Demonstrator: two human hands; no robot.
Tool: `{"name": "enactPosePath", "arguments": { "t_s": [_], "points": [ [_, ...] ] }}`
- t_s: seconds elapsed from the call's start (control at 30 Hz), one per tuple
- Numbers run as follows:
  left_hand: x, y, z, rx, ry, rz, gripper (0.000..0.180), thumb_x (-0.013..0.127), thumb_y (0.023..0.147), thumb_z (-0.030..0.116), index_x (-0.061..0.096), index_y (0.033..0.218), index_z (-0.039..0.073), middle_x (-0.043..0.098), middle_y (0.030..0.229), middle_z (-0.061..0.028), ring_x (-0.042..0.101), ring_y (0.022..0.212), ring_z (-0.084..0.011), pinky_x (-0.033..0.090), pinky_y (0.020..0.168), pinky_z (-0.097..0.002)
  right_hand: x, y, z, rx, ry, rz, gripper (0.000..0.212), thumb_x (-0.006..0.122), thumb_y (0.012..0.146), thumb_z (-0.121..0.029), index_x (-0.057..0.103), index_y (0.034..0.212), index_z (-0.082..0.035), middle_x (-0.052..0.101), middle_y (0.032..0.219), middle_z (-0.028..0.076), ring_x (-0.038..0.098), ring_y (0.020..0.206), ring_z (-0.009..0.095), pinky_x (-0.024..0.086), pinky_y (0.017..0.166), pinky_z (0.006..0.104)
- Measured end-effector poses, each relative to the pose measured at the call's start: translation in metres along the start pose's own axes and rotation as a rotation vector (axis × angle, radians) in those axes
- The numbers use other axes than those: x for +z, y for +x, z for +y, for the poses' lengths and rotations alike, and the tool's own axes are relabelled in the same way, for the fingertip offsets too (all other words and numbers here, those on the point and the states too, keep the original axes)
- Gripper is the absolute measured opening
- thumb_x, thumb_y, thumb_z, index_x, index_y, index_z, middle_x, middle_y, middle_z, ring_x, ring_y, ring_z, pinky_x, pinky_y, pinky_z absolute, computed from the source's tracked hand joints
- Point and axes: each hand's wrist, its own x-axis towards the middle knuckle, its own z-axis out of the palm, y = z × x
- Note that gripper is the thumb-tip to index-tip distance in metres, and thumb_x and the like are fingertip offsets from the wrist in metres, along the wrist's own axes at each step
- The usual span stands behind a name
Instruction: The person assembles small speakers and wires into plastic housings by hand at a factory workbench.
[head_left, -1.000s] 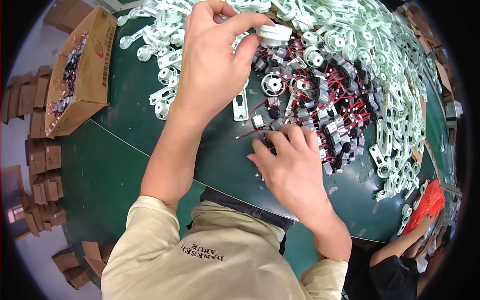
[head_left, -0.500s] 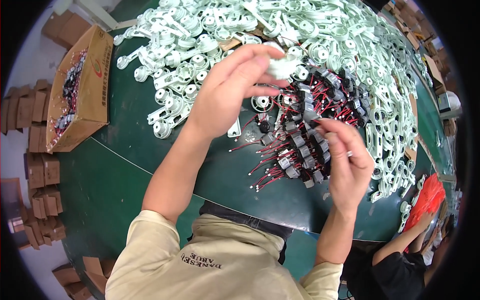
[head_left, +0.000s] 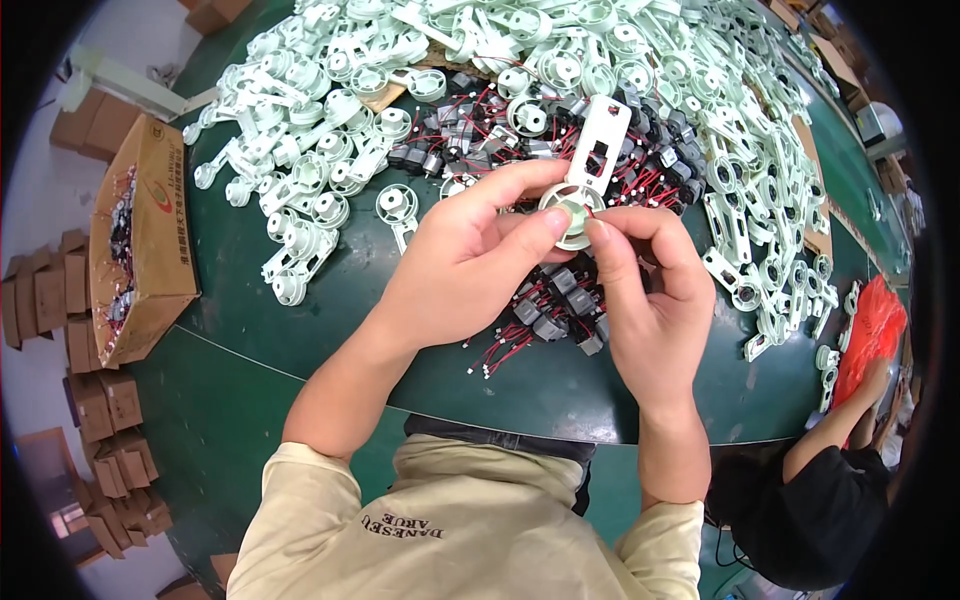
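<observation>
My left hand is closed on the ring end of a pale green plastic housing, whose slotted arm points away from me. At the ring, the thumb and fingers of my right hand are pinched together. A bit of red wire shows at its fingertips; whatever part hangs on that wire is hidden by the hands and the ring. Below and behind the hands lie small grey and black motors with red and black leads and white plugs. More such motors are heaped beyond the housing.
A large pile of pale green housings covers the far side of the green table. At left stands a cardboard box holding more wired motors. A person in a black shirt sits at right, with a hand at a red plastic bag.
My left hand has brought the housing nearer and lower, its arm now pointing away. My right hand has left the motor heap and moved left and up to the housing's ring.
</observation>
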Motion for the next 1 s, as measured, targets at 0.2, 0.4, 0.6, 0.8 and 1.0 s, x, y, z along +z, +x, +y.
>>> {"name": "enactPosePath", "arguments": {
  "t_s": [0.2, 0.4, 0.6, 0.8, 1.0],
  "points": [
    [0.0001, -0.0027, -0.0003, -0.145, -0.121, -0.031, 0.027, 0.046, 0.100, 0.009, 0.047, 0.124, -0.003, 0.058, 0.122, -0.0174, 0.061, 0.109, -0.0234, 0.055, 0.090, -0.0388, 0.0011, -0.0006, -0.0006, -0.030, -0.098, 0.027, 0.005, 0.066, 0.085, 0.000, 0.061, 0.085, 0.000, 0.057, 0.075, 0.001, 0.050, 0.061, 0.005, 0.041, 0.054, 0.0200],
    [0.0009, -0.0018, -0.0014, -0.149, -0.196, -0.019, 0.024, 0.046, 0.100, 0.010, 0.046, 0.121, -0.002, 0.056, 0.126, -0.0189, 0.061, 0.110, -0.0232, 0.054, 0.092, -0.0395, -0.0008, 0.0011, -0.0006, -0.034, -0.170, 0.018, 0.009, 0.066, 0.081, 0.002, 0.058, 0.079, -0.001, 0.054, 0.070, 0.001, 0.049, 0.057, 0.005, 0.040, 0.051, 0.0203],
    [0.0020, -0.0028, -0.0032, -0.130, -0.151, -0.011, 0.023, 0.047, 0.100, 0.011, 0.046, 0.119, -0.001, 0.059, 0.120, -0.0156, 0.061, 0.108, -0.0221, 0.055, 0.091, -0.0392, -0.0011, 0.0031, -0.0002, -0.056, -0.188, 0.015, 0.008, 0.067, 0.081, 0.002, 0.059, 0.079, -0.001, 0.054, 0.070, 0.001, 0.049, 0.057, 0.006, 0.040, 0.050, 0.0209],
    [0.0015, -0.0032, -0.0032, -0.138, -0.232, -0.020, 0.024, 0.054, 0.097, 0.012, 0.047, 0.116, -0.002, 0.060, 0.112, -0.0103, 0.060, 0.102, -0.0161, 0.055, 0.086, -0.0330, 0.0028, 0.0025, 0.0019, -0.057, -0.129, 0.085, 0.007, 0.069, 0.079, 0.001, 0.063, 0.081, -0.002, 0.056, 0.072, 0.004, 0.053, 0.056, 0.010, 0.043, 0.048, 0.0240],
    [0.0069, -0.0029, -0.0008, -0.141, -0.253, -0.005, 0.031, 0.057, 0.096, 0.011, 0.044, 0.122, 0.001, 0.057, 0.116, -0.0115, 0.058, 0.105, -0.0158, 0.053, 0.085, -0.0318, 0.0016, 0.0030, 0.0009, -0.100, -0.162, 0.111, 0.009, 0.070, 0.079, 0.001, 0.064, 0.085, -0.002, 0.057, 0.077, 0.004, 0.052, 0.059, 0.009, 0.043, 0.050, 0.0228]
  ]
}}
